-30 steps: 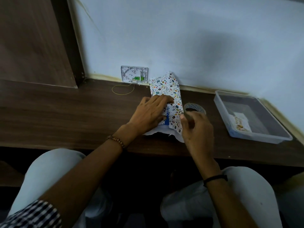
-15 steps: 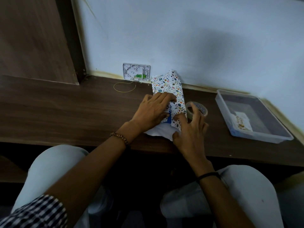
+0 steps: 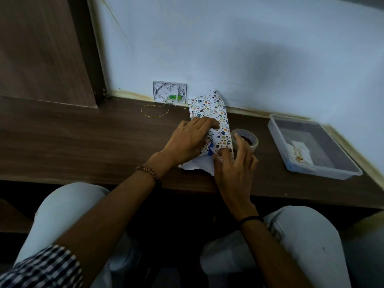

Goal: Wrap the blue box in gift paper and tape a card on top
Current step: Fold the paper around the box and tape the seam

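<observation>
Two hands work on one parcel near the middle of the dark wooden counter point(image 3: 83, 142). The blue box point(image 3: 211, 150) lies lengthwise toward the wall, almost wholly covered by gift paper point(image 3: 209, 109) printed with small coloured spots; only a sliver of blue shows at the near end, where a white flap of the paper's underside spreads onto the counter. The left hand point(image 3: 191, 140) lies flat on the parcel's top, fingers pressing the paper down. The right hand point(image 3: 234, 169) has its thumb and forefinger pinched on the paper's near right corner, the other fingers spread loosely. A roll of clear tape point(image 3: 248, 138) sits just beside the parcel on the right, partly behind those fingers. Further right stands a clear plastic tray point(image 3: 276, 129) with a card point(image 3: 300, 152) lying inside.
</observation>
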Demonstrator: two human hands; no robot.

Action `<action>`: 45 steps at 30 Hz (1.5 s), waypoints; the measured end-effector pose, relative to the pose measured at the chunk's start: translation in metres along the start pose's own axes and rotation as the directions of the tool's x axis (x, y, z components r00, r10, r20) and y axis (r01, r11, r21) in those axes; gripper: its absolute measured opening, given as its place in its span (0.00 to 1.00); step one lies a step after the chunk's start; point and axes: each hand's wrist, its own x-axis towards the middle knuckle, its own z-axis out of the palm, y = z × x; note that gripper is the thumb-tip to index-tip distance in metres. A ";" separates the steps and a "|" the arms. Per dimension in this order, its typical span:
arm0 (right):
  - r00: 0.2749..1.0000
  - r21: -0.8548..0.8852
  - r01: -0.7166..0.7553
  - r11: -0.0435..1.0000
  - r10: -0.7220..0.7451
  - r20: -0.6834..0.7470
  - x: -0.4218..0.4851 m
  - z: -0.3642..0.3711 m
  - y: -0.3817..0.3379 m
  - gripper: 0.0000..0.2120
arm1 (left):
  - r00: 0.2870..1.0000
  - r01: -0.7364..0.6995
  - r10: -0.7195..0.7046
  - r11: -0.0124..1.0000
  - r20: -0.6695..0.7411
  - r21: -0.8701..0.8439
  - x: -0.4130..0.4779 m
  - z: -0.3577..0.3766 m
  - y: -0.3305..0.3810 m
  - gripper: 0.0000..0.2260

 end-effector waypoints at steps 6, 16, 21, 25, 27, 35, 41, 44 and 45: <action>0.997 0.113 0.008 0.994 0.001 -0.075 -0.002 0.005 -0.002 0.07 | 1.000 -0.009 0.011 0.996 0.023 -0.090 -0.001 -0.004 -0.004 0.21; 0.988 0.411 -0.154 0.899 0.128 0.090 0.002 0.011 -0.001 0.08 | 1.000 0.009 -0.011 0.997 -0.018 -0.071 -0.003 0.000 0.003 0.22; 0.975 0.435 -0.206 0.877 0.146 0.166 0.003 0.015 0.002 0.08 | 0.998 0.007 -0.004 0.999 -0.064 0.049 -0.004 0.001 0.007 0.25; 0.979 0.452 -0.167 0.876 0.093 0.182 0.004 0.015 0.000 0.11 | 0.998 0.007 -0.002 0.996 -0.057 0.091 -0.004 0.004 0.006 0.25; 0.981 0.489 -0.161 0.857 0.085 0.174 0.005 0.011 -0.002 0.09 | 0.998 0.006 0.000 0.995 -0.061 0.098 -0.005 0.004 0.006 0.25; 0.970 0.398 0.069 0.915 -0.154 0.186 0.008 -0.018 0.004 0.27 | 0.997 0.001 0.005 0.996 -0.076 0.087 -0.003 0.003 0.007 0.25; 0.969 0.302 0.097 0.948 -0.158 0.187 0.006 -0.013 0.009 0.09 | 0.997 0.010 -0.006 0.998 -0.071 0.063 -0.002 0.003 0.005 0.25; 0.976 0.247 0.130 0.960 -0.168 0.141 0.012 -0.013 0.006 0.04 | 0.997 0.011 -0.008 0.999 -0.077 0.043 -0.001 0.002 0.005 0.26; 0.978 0.233 0.132 0.963 -0.166 0.130 0.015 -0.013 0.004 0.04 | 0.997 0.012 -0.009 0.999 -0.078 0.039 0.000 0.002 0.005 0.26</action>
